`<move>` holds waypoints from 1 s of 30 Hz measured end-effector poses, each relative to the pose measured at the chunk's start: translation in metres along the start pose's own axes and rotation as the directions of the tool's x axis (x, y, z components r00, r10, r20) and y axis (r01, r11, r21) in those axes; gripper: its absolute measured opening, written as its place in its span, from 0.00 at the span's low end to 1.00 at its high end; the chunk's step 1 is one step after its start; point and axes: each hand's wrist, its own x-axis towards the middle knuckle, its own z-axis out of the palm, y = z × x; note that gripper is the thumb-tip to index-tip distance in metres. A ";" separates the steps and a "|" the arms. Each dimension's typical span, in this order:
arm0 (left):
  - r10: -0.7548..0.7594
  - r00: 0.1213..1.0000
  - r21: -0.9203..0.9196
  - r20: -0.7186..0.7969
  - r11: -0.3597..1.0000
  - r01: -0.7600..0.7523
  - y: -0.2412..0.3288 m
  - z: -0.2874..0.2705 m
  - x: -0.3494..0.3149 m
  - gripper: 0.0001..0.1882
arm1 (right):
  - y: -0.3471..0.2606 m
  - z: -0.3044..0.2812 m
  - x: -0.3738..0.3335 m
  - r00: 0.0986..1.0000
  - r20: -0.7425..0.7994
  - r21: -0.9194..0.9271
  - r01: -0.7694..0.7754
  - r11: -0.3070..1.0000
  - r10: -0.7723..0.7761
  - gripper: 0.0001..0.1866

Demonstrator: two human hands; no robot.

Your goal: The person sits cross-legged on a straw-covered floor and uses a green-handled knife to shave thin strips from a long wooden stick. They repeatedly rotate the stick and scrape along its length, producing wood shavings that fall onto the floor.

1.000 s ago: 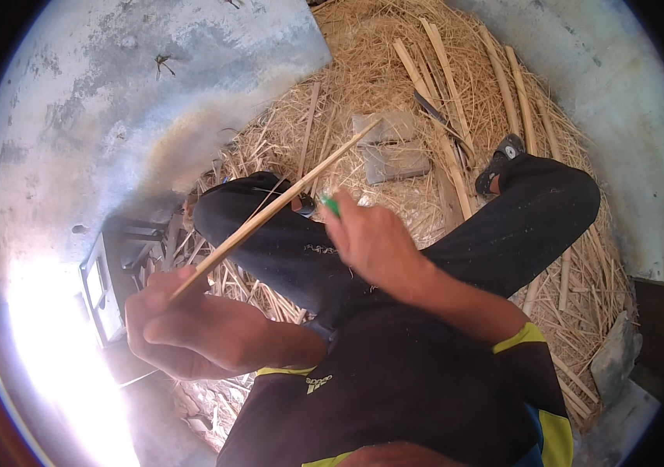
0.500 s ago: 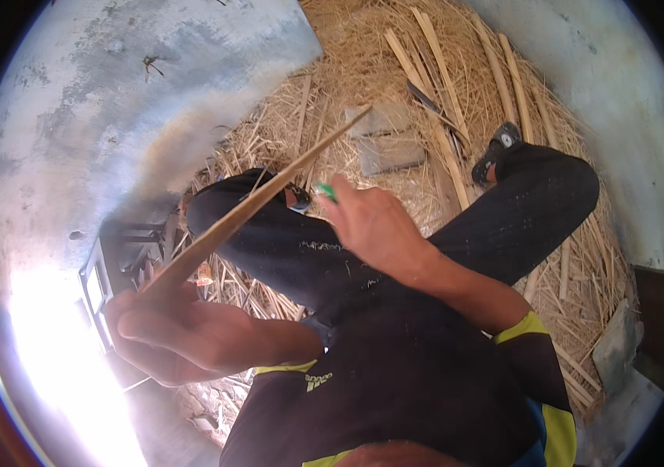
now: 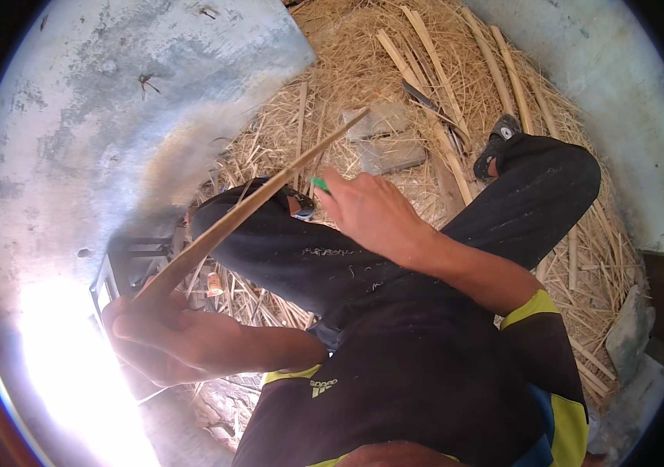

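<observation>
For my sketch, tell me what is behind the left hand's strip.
Behind the long strip, gripped by the left hand, show a trouser leg, straw and, near its tip, a grey slab. What the strip covers cannot be seen.

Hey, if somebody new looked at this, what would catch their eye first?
Probably the long tan strip, slanting up across the left half to near the centre, its lower end in the left hand. Next might come the white glare at lower left and the small green object poking from the right hand near the centre. Loose straw-coloured strands spread across the top centre.
</observation>
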 end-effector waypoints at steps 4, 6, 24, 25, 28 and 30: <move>0.034 0.999 -0.014 0.004 0.999 -0.034 0.002 0.003 -0.001 0.16 | -0.023 -0.008 -0.003 0.995 0.090 -0.018 0.034 0.999 -0.032 0.14; 0.008 1.000 -0.003 0.016 1.000 -0.008 0.002 0.001 0.000 0.16 | 0.015 0.010 0.003 0.999 -0.027 -0.072 -0.031 0.997 0.029 0.13; 0.051 0.998 0.061 0.041 0.997 -0.053 0.035 0.012 -0.018 0.15 | 0.082 0.044 0.025 0.970 0.070 -0.191 -0.216 0.957 0.233 0.12; 0.069 0.997 0.052 0.047 0.996 -0.071 0.040 0.015 -0.019 0.15 | 0.089 0.039 0.032 0.972 0.063 -0.218 -0.207 0.954 0.225 0.12; 0.080 0.993 0.018 0.085 0.996 -0.082 0.031 0.004 -0.015 0.16 | 0.078 0.040 0.032 0.987 0.068 -0.228 -0.128 0.965 0.147 0.10; 0.061 0.997 0.090 0.041 0.994 -0.065 0.024 0.002 -0.011 0.15 | 0.057 0.037 0.035 0.988 0.104 -0.224 -0.092 0.970 0.118 0.08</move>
